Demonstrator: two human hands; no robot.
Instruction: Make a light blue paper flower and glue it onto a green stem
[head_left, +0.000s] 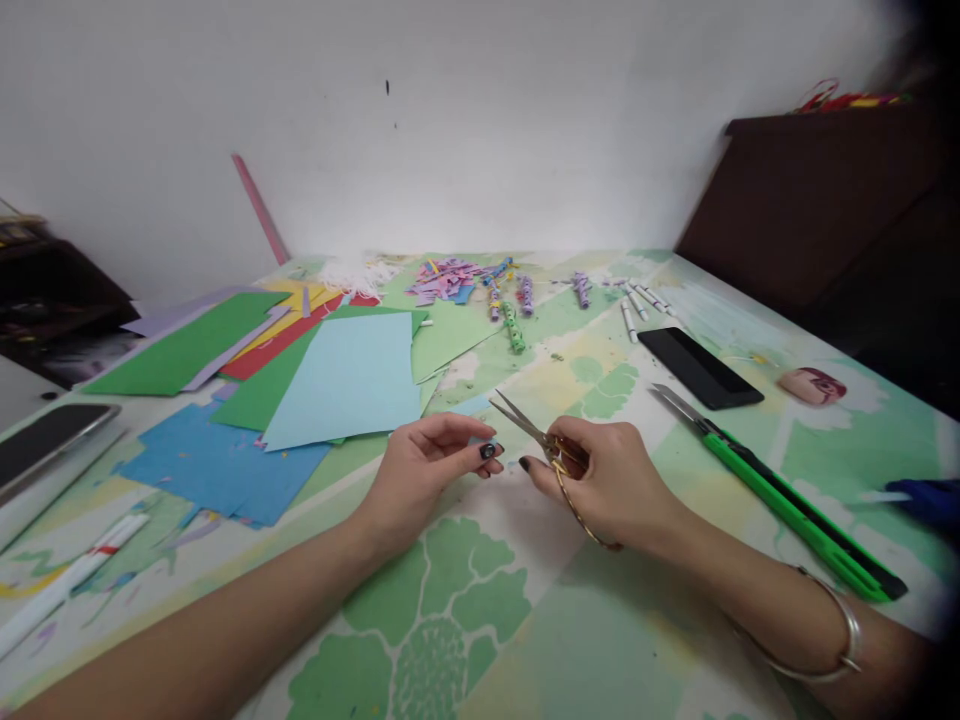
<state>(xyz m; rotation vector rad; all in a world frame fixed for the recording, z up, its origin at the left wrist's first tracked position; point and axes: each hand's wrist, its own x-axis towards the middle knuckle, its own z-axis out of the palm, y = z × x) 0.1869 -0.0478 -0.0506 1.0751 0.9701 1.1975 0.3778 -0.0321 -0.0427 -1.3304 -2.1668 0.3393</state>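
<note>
Your left forearm (225, 610) and right forearm (750, 585) lie nearest the camera, reaching in over a tablecloth (592, 650) printed with green flowers. Your left hand (431, 465) pinches thumb and fingers together on what looks like a small pale blue scrap (478, 441), mostly hidden by the fingertips. Your right hand (611, 485) grips gold-handled scissors (525, 420), the blades slightly parted and pointing away to the left. You have both hands near the middle of the table, close together but apart.

Those tips stand just beside your left fingertips, so a careless close or a small swing of the right wrist could nick a finger. With so little paper showing past your pinch, the scrap could slip or be cut crooked. One looped handle hangs under your palm, and I cannot tell whether your thumb sits in the other; a loose hold could let the scissors twist.

Beside your right forearm, a green utility knife (795, 510) lies with its blade out, near a black phone-like slab (701, 367); reaching that way without looking risks a cut. Your left sleeveless forearm passes near blue sheets (217, 465), and brushing them could drag the pale blue sheet (352, 380) above.
</note>
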